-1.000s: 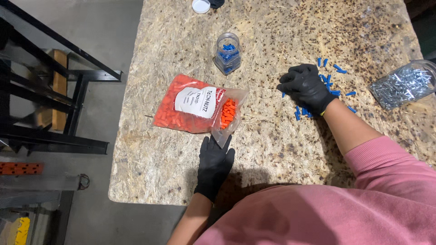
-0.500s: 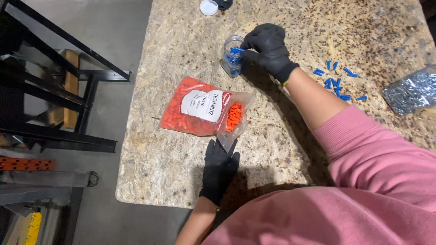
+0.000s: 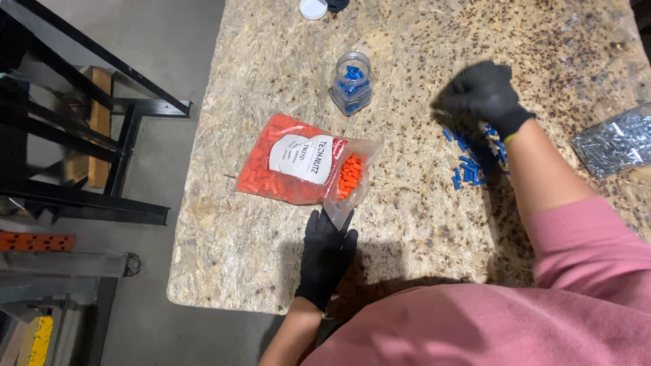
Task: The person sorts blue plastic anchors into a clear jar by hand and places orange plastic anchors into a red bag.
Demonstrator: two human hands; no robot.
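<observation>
meanwhile, right hand [image 3: 485, 95] above scattered blue caps [image 3: 468, 159].

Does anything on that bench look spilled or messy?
Yes. Small blue pieces lie scattered loose on the board table beside the gloved right hand, outside the open clear jar. The jar's white lid sits apart at the far edge.

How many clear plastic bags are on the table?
2: the bag of orange caps at the middle, touched by the left hand, and a bag of silver parts at the right edge, partly cut off.
</observation>
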